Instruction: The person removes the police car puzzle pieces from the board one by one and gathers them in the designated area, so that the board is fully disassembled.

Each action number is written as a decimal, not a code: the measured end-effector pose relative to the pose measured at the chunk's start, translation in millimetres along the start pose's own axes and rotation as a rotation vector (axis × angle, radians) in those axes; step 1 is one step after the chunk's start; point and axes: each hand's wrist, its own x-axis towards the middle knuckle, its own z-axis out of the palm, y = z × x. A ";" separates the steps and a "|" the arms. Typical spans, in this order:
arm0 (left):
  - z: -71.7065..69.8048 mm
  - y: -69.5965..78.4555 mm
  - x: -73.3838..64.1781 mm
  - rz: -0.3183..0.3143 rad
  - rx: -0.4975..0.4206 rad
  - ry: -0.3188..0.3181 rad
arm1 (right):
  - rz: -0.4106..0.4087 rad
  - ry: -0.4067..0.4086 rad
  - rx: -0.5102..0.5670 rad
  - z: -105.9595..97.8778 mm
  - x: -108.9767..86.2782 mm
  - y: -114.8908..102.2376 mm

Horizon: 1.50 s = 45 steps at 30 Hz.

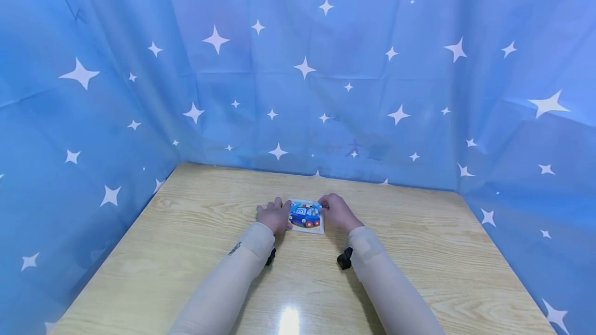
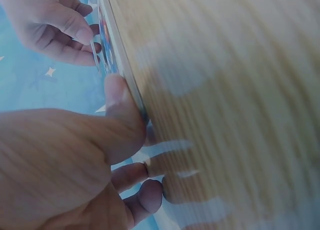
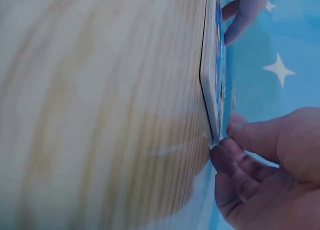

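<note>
A small flat picture board [image 1: 304, 216] with a cartoon blue car and a pale border lies on the wooden table. My left hand [image 1: 274, 216] rests at its left side, thumb along the near left corner and fingers spread loosely beside it. In the left wrist view, the left thumb [image 2: 120, 109] touches the board's edge. At the far right corner, my right hand [image 1: 339, 212] pinches a thin flat piece [image 2: 93, 53] between thumb and fingers, tilted up from the board. What that piece is, I cannot tell. The right wrist view shows the right hand [image 3: 270, 160] beside the board's corner.
The light wooden table [image 1: 209, 273] spreads around both forearms. A blue curtain [image 1: 302, 92] with white stars encloses its back and sides. Black wrist devices [image 1: 344, 258] sit under the sleeves, and a bright light reflection [image 1: 289, 319] shows on the near tabletop.
</note>
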 end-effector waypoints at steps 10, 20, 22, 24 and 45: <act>2.3 -0.9 0.0 0.009 -0.018 0.011 | 0.004 0.003 0.060 -10.7 -10.6 16.6; -0.2 -2.9 -2.9 0.024 -0.021 -0.001 | 0.010 0.021 0.069 -27.8 -19.3 38.0; 0.5 -3.1 -2.0 0.025 -0.025 0.000 | 0.016 0.022 0.062 -32.6 -21.6 41.4; 2.2 -3.5 -0.3 0.024 -0.019 -0.001 | 0.025 0.024 0.061 -37.1 -23.8 45.4; 3.7 -4.8 0.3 0.030 -0.028 0.004 | 0.099 0.031 0.047 -72.6 -41.8 108.4</act>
